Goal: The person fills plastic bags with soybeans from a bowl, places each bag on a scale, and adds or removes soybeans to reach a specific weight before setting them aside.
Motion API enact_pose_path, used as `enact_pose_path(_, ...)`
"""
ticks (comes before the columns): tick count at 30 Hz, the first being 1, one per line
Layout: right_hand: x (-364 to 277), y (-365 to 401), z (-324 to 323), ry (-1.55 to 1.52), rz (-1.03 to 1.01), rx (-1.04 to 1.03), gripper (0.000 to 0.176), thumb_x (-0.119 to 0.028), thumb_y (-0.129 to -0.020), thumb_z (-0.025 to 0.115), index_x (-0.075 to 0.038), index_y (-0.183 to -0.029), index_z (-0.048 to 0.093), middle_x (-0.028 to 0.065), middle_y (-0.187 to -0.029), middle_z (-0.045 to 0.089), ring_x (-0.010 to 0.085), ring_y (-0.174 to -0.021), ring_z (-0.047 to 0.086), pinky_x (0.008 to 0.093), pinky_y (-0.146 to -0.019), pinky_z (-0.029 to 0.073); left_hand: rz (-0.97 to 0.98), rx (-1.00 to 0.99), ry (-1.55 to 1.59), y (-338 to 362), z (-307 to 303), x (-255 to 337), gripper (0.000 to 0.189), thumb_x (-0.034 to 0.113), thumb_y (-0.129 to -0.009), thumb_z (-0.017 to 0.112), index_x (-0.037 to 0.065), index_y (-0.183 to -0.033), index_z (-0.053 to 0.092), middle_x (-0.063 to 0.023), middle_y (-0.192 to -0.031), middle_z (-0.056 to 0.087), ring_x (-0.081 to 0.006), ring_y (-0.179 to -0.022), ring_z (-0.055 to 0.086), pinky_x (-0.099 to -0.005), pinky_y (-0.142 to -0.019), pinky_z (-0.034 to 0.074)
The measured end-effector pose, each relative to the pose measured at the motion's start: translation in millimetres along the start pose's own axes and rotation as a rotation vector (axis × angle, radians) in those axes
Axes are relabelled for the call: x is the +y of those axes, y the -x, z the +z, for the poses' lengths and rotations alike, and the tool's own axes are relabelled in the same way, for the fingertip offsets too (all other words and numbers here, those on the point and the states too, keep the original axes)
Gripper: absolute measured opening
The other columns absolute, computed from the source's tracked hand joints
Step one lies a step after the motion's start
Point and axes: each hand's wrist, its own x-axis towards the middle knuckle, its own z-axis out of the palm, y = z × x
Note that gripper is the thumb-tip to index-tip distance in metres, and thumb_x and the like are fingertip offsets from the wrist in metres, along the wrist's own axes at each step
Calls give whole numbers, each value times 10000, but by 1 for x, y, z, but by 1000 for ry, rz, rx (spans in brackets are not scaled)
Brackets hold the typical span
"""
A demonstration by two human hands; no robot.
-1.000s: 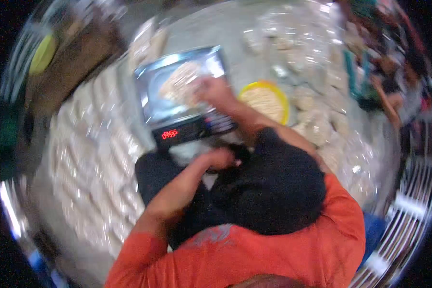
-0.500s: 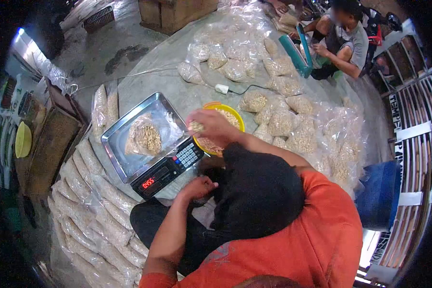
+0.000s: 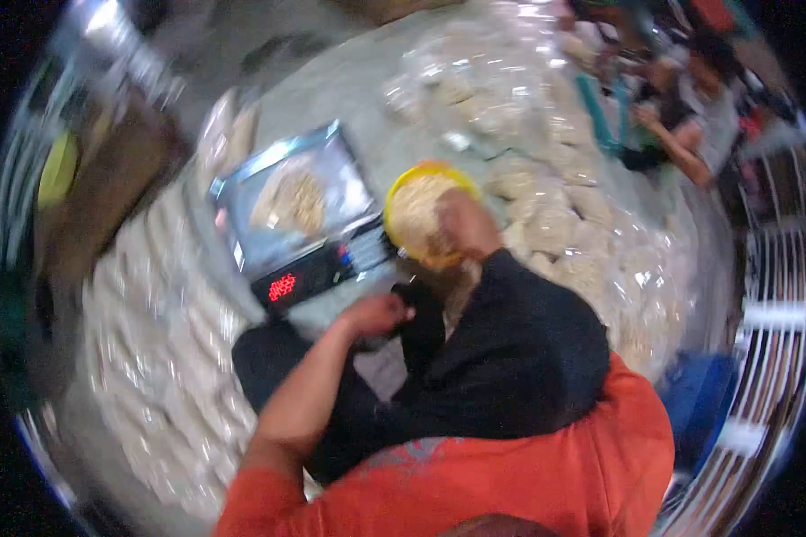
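Observation:
My right hand (image 3: 461, 225) is down in a yellow bowl (image 3: 391, 221) at its right side, over a heap of pale beans (image 3: 421, 199). Its fingers are smeared by motion and partly hidden. Left of the bowl stands a digital scale (image 3: 295, 285) with red digits and a shiny metal tray (image 3: 264, 255). On that tray sits a clear plastic bag of beans (image 3: 303, 204). Near my bent leg in dark trousers, my left hand (image 3: 378, 315) is curled closed, just below the scale's keypad, with nothing showing in it.
Long filled plastic packs (image 3: 166, 358) lie in rows at the left. Bean-filled bags (image 3: 555, 219) cover the sheet on the right and far side. At the upper right another person (image 3: 703, 116) sits beside a green device (image 3: 607, 112). A blue container (image 3: 694, 403) stands at right.
My right hand has moved from beside the scale tray, where it held beans, back into the yellow bowl. The view has shifted and blurred. My left hand stays by the leg.

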Motion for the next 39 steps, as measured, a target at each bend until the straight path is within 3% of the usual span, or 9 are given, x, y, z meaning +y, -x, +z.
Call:
enact_pose_path(5,-70,-11,-65,-125,-358,292,217,-196,-1063,638,-21,-1159,724,121,-1011,734,216,-901,714,332,-803,573,63,249,3,13,1,11,613,611,-989,596,35,-874,770,-187,-868,754,-354,-860,725,-504,-810,547)
enact_pose_path(10,-86,3,-92,-272,-338,492,250,-232,-1065,629,-11,-984,716,121,-907,724,223,-834,702,338,-813,565,-16,121,35,13,-10,16,584,613,-976,625,41,-959,741,-213,-965,758,-408,-910,717,-536,-819,533)
enact_pose_path(18,-14,-1,-17,299,-343,-63,214,-210,-1002,681,-15,-1077,728,174,-1026,732,322,-994,715,399,-879,572,33,202,55,14,1,10,590,556,-977,625,-3,-870,781,-204,-903,763,-381,-863,720,-510,-815,546)
enact_pose_path(26,-100,-2,-66,-78,-530,310,165,-129,-937,755,-37,-1071,735,145,-1057,743,269,-944,726,375,-834,578,-3,130,77,9,1,12,628,642,-967,626,27,-1013,742,-208,-1029,766,-385,-973,726,-528,-863,548)
enact_pose_path(29,-62,-13,-27,-347,-278,-23,201,-197,-925,725,-52,-1064,709,155,-1031,728,316,-999,708,399,-891,558,9,-9,-93,2,-8,9,617,620,-1007,576,28,-1085,731,-212,-1076,758,-390,-1013,717,-535,-882,536)
enact_pose_path(30,-48,-9,-12,17,-236,-19,291,-302,-948,677,-49,-1090,703,193,-1102,722,376,-1072,690,463,-935,544,63,175,18,-2,8,-3,618,580,-1008,573,1,-896,759,-244,-921,751,-419,-844,720,-541,-797,540)
enact_pose_path(32,-71,-15,-18,200,93,-192,345,-354,-960,641,-57,-1119,718,208,-1180,713,411,-1120,673,508,-975,527,58,193,45,20,-10,17,559,577,-1007,593,51,-903,750,-224,-895,738,-379,-844,702,-500,-794,538)
enact_pose_path(35,-64,-20,-6,-80,-384,12,461,-389,-977,688,-38,-1275,690,213,-1265,696,386,-1240,628,474,-1082,476,76,321,163,31,-13,27,374,433,-988,713,59,-978,728,-136,-865,725,-264,-774,680,-433,-731,540)
enact_pose_path(39,-121,-35,7,-238,-416,-59,776,-482,-985,683,57,-1499,465,302,-1357,615,467,-1178,644,480,-1034,514,321,891,-140,77,-36,77,221,279,-958,712,68,-1020,727,-161,-920,726,-368,-888,683,-483,-822,526)
